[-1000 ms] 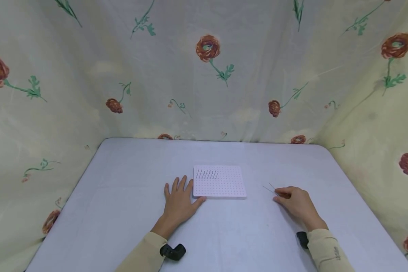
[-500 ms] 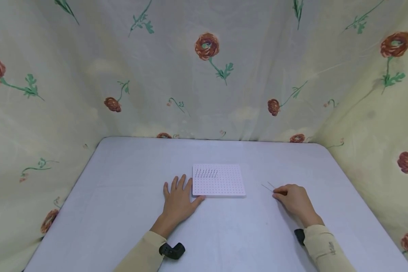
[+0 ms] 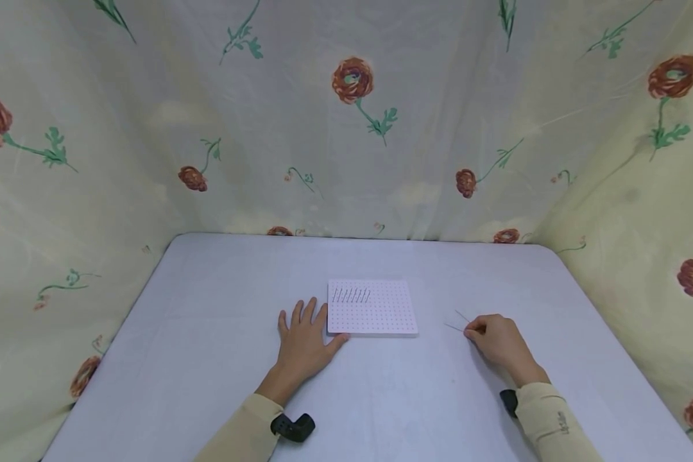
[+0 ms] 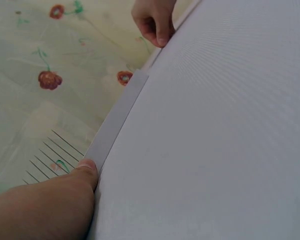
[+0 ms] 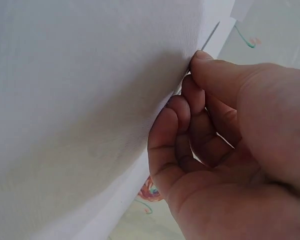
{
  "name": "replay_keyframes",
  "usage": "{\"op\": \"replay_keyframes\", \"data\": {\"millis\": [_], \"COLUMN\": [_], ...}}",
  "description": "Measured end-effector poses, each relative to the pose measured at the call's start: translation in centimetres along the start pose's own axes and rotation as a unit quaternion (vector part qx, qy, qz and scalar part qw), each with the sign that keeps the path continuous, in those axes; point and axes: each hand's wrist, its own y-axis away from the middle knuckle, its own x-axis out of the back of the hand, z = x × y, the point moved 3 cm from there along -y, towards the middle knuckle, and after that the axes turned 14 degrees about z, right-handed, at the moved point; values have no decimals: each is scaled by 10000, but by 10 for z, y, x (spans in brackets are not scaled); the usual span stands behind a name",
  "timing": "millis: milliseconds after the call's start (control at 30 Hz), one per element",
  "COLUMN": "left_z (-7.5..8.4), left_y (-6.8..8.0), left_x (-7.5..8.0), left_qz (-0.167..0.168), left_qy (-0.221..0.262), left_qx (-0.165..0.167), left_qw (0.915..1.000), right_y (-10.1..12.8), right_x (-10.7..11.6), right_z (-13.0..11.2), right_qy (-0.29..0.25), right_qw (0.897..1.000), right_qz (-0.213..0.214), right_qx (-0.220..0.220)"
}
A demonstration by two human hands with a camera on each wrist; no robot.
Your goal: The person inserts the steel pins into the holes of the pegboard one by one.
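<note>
A white pegboard [image 3: 372, 308] full of small holes lies mid-table. Several thin metal pins [image 3: 350, 295] stand in a row at its upper left. Fingers spread, my left hand [image 3: 303, 340] rests at the board's left side, its thumb against the front edge, as the left wrist view also shows. To the right of the board, my right hand [image 3: 501, 343] pinches a thin metal pin [image 3: 454, 327] between thumb and forefinger, low over the table. In the right wrist view, a pin [image 5: 210, 36] sticks out past the thumb. A second pin [image 3: 461, 315] lies close by; whether the fingers touch it, I cannot tell.
The table [image 3: 237, 276] has a white cover and rounded far corners. A curtain [image 3: 265, 115] with printed flowers hangs behind it and along both sides. Black wrist cameras [image 3: 292, 427] sit at both sleeves.
The pin at my right fingertips has turned to lie flatter, its angle to the second pin wider. My right hand has shifted very slightly; my left hand and the board stay put.
</note>
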Motion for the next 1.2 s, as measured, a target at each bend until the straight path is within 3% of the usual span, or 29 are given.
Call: {"op": "replay_keyframes", "data": {"millis": [433, 700, 1000, 1200], "left_z": [-1, -1, 1, 0], "left_y": [1, 0, 0, 0], "left_x": [0, 1, -2, -3], "left_qz": [-40, 0, -50, -27], "left_qy": [16, -34, -40, -87], "left_qx": [29, -22, 9, 18], "left_qw": [10000, 10000, 10000, 10000], "right_y": [2, 5, 4, 2], "right_x": [-9, -3, 6, 11], "right_z": [-3, -2, 12, 11], "right_qy": [307, 112, -680, -1093], "right_qw": [9979, 9992, 9960, 9893], "right_qz": [-467, -213, 149, 119], "right_qx": [337, 312, -553, -963]}}
